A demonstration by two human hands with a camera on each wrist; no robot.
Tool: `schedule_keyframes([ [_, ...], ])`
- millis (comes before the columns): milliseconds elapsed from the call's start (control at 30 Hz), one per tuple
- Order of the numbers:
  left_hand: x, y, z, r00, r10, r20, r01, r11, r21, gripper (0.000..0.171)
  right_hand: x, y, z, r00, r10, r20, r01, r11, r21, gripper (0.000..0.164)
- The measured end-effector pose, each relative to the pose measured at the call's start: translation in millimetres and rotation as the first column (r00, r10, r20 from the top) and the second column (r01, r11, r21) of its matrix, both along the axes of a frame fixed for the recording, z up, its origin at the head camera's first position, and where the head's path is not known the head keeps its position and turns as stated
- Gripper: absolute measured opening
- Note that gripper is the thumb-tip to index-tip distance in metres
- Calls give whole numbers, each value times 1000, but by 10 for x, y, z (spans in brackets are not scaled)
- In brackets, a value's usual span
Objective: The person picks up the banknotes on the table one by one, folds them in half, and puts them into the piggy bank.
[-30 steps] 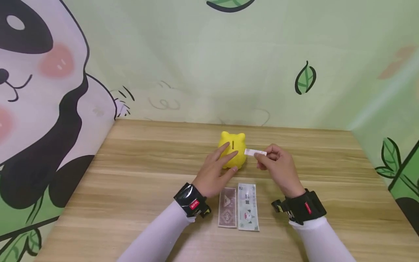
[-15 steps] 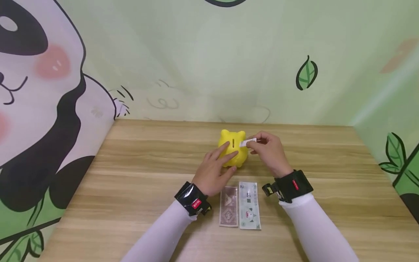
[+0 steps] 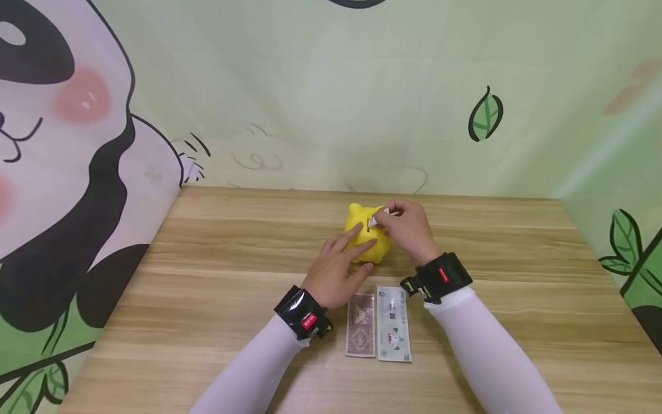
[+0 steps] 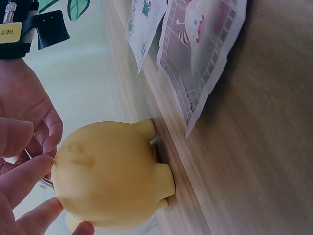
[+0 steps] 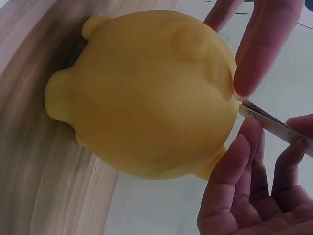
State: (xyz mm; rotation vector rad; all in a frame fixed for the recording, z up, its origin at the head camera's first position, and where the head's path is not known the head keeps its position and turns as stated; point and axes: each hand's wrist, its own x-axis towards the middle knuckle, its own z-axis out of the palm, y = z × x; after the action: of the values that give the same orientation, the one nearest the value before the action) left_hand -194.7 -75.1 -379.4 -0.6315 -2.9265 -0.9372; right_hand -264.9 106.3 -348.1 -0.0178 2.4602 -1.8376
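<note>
A yellow piggy bank stands on the wooden table, its slot facing up. My left hand lies over its near left side, fingers spread and fairly straight, fingertips resting on the bank beside the slot. Between thumb and fingers, my right hand pinches a narrow folded banknote. The note's free end is right at the slot, close to a left fingertip in the right wrist view. Part of the note is hidden by the right fingers.
Two flat banknotes lie side by side in front of the bank: a brownish one by the left wrist and a pale green one to its right. Behind the table rises a green wall with panda and leaf drawings.
My right hand has carried the folded banknote leftward and slightly away from me, from beside the piggy bank to its slot. The left hand stays on the bank.
</note>
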Motion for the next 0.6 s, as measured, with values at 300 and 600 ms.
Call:
schedule_keyframes([
  [300, -3, -8, 7, 1000, 1, 7, -1, 1000, 4, 47, 0, -94, 12, 998, -42, -36, 46, 991, 126, 15],
  [600, -3, -11, 14, 1000, -1, 9, 1, 1000, -5, 47, 4, -70, -4, 995, -33, -98, 49, 985, 164, 12],
])
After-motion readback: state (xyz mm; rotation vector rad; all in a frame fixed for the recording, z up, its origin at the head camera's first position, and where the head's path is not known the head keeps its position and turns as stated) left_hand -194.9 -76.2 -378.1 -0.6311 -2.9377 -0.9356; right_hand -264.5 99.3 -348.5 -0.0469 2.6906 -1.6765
